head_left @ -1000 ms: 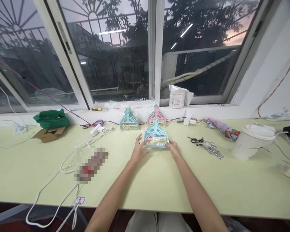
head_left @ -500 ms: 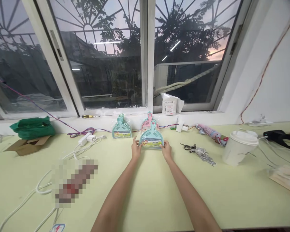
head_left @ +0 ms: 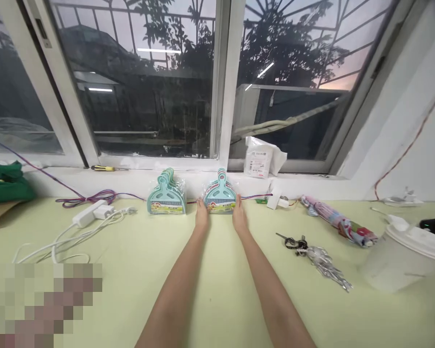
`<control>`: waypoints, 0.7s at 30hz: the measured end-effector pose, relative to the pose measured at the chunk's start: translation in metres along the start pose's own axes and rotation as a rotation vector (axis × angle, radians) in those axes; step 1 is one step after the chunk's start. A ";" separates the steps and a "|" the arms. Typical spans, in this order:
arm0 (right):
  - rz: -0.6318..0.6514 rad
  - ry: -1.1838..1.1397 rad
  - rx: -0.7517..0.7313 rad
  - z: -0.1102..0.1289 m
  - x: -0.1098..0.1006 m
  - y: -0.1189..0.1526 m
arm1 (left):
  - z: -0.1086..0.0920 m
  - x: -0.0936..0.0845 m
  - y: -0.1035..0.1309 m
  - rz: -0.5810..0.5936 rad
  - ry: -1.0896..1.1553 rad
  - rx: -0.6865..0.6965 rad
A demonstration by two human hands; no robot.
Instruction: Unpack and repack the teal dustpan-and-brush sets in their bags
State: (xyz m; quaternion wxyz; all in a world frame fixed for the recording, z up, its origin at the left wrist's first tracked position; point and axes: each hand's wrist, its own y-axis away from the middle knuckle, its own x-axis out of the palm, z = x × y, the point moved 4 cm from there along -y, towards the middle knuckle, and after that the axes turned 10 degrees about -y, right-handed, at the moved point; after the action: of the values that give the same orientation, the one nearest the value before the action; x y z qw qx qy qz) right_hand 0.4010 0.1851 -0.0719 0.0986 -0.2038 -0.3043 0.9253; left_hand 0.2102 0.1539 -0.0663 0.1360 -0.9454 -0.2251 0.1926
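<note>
Two hands (head_left: 202, 217) (head_left: 239, 218), two dustpan stacks (head_left: 220, 197) (head_left: 166, 198), one table (head_left: 217, 270)

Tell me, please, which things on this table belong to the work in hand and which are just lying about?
In hand:
left hand and right hand, flanking the teal dustpan pack
second teal dustpan stack

Lying about:
keys
folded umbrella
white power strip
screwdriver
lidded white tub

Open tabletop (head_left: 217, 270) near the arms; keys (head_left: 317, 251) right, cables (head_left: 68, 232) left, perhaps loose.
</note>
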 end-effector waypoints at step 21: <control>0.216 0.333 -0.388 0.110 -0.003 0.081 | -0.034 -0.151 0.042 -0.627 -0.337 -0.058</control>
State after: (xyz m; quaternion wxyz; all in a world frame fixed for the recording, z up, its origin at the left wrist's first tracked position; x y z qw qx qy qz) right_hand 0.3513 0.0620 -0.0396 0.0073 -0.3993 -0.4321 0.8086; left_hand 0.1159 0.0396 -0.0046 0.1225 -0.7887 -0.5289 0.2884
